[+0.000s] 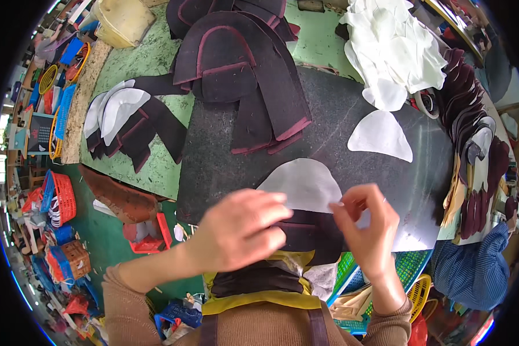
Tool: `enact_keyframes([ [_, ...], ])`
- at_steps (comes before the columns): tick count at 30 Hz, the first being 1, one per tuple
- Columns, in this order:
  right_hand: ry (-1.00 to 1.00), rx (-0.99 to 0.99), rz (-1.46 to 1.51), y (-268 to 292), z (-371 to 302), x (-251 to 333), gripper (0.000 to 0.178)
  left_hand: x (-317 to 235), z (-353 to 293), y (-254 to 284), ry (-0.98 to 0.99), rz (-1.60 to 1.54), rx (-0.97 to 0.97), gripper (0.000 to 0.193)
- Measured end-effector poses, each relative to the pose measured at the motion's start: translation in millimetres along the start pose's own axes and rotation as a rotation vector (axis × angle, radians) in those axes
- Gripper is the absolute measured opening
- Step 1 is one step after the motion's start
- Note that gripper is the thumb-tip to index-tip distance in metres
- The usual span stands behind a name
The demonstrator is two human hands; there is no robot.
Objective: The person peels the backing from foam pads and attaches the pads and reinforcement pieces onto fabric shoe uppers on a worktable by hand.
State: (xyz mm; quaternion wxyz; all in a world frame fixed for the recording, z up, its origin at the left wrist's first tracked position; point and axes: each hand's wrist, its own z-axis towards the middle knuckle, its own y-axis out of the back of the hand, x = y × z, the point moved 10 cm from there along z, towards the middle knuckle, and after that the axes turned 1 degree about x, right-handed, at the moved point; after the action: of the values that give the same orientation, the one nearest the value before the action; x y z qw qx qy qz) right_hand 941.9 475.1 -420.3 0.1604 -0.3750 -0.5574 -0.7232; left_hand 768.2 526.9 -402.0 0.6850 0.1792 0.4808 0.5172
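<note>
A pale grey-white half-moon piece of sheet material point(303, 183) lies on a dark upper-shaped piece point(300, 229) at the near edge of a black board. My right hand point(368, 228) is pinched, thumb and forefinger at the pale piece's right corner. Over its left side is my left hand point(242, 230), somewhat blurred, with bent fingers apart and nothing visible in them. A second white half-moon piece point(380, 135) rests flat on the board to the right. Beyond it a heap of similar white pieces point(395, 49) is piled.
Dark pieces with maroon edges point(245, 75) are stacked on the far side of the black board point(213, 173). More dark pieces topped with white ones point(138, 115) lie left on the green tabletop. Overlapping maroon pieces point(467, 98) line the right. Green baskets point(415, 277) stand below.
</note>
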Motion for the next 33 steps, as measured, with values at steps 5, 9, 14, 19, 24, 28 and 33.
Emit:
enact_keyframes([
  [5, -0.244, 0.074, 0.158, -1, -14, -53, 0.019, 38, -41, -14, 0.283, -0.101, 0.141, 0.04],
  [9, -0.059, 0.066, 0.017, -15, 23, -8, 0.022, 58, 15, -4, 0.432, 0.028, -0.066, 0.042],
  [14, 0.109, 0.065, 0.222, -11, 30, 4, 0.014, 64, 35, -10, 0.419, -0.024, -0.074, 0.014],
  [19, -0.171, 0.14, 0.577, -11, 16, -7, 0.012, 58, 38, -12, 0.564, -0.545, -0.202, 0.017],
  [24, -0.2, -0.07, 1.01, 6, 3, -3, 0.021, 34, 48, 5, 0.443, -0.545, -0.366, 0.029],
  [28, -0.24, 0.278, 0.914, -7, -4, -10, 0.026, 3, 70, -12, 0.219, -0.503, -0.289, 0.034],
  [33, -0.393, 0.285, 1.242, 1, -25, -76, 0.04, 2, 92, -56, 0.413, -0.675, -0.218, 0.032],
])
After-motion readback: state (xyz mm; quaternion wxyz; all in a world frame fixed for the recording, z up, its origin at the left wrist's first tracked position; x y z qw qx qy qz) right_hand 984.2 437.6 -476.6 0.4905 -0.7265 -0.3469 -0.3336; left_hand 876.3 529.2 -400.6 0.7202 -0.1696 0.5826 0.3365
